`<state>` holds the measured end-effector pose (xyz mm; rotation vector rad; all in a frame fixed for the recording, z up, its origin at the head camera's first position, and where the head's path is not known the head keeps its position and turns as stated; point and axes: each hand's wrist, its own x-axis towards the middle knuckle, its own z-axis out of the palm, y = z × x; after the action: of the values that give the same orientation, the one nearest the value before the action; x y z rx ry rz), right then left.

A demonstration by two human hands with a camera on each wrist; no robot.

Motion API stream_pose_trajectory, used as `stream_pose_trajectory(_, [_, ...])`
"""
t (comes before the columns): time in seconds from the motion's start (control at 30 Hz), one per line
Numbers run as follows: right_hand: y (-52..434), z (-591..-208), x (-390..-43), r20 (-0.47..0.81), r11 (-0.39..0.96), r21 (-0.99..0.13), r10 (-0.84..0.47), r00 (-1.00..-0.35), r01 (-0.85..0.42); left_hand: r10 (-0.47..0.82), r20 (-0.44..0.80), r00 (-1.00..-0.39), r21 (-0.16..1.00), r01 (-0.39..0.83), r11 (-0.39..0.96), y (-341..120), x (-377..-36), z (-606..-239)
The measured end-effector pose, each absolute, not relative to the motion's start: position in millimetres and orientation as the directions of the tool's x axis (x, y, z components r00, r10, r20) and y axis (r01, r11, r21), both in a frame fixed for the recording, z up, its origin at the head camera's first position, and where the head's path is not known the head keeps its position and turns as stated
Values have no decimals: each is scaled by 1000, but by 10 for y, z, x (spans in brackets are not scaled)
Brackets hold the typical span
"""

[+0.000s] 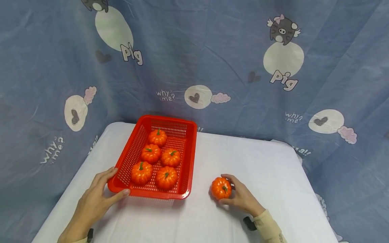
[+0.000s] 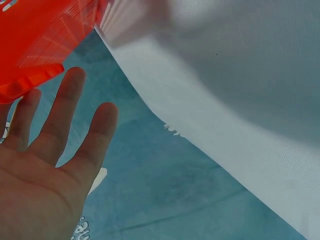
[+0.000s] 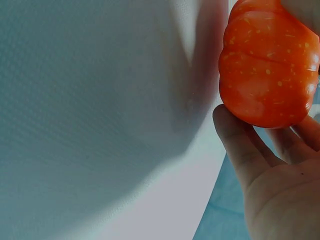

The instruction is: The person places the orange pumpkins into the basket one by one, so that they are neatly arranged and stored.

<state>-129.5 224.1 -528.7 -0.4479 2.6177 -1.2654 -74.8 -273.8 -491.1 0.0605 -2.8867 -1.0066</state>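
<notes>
Right hand (image 1: pixel 241 197) grips pumpkin (image 1: pixel 221 188); left hand (image 1: pixel 95 195) touches basket (image 1: pixel 188 158).

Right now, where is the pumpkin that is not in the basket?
In the head view the loose pumpkin sits on the white table, right of the red basket, held in the grip of the right hand.

The pumpkin (image 1: pixel 221 188) is looking like glossy moulded plastic, its orange skin shining and flecked with pale specks. The basket (image 1: pixel 187 158) is showing as smooth red plastic mesh, catching light along its rim. A matt white cloth is covering the worktop (image 1: pixel 258 168), finely woven, and the backdrop (image 1: pixel 212 57) is hanging as soft printed fabric.
</notes>
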Motion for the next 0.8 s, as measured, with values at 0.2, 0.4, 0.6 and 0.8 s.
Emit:
stream_pose_trajectory(0.2, [2271, -5279, -1312, 0, 607, -764, -341, -940, -220, -66, 61, -996, 617, -15, 787, -2739, -747, -4902])
stream_pose_trajectory(0.4, [2304, -5240, -1347, 32, 615, -753, -325, -945, -236, -60, 84, -995, 620, 4, 785, -2745, -743, -4911])
stream_pose_trajectory(0.6, [2325, -5212, -1397, 125, 623, -716, -332, -935, -317, -63, 78, -995, 613, -2, 790, -2748, -749, -4917])
stream_pose_trajectory(0.8, [2304, -5157, -1462, 166, 599, -725, -327, -930, -340, -66, 77, -995, 612, -5, 791, -2742, -748, -4919])
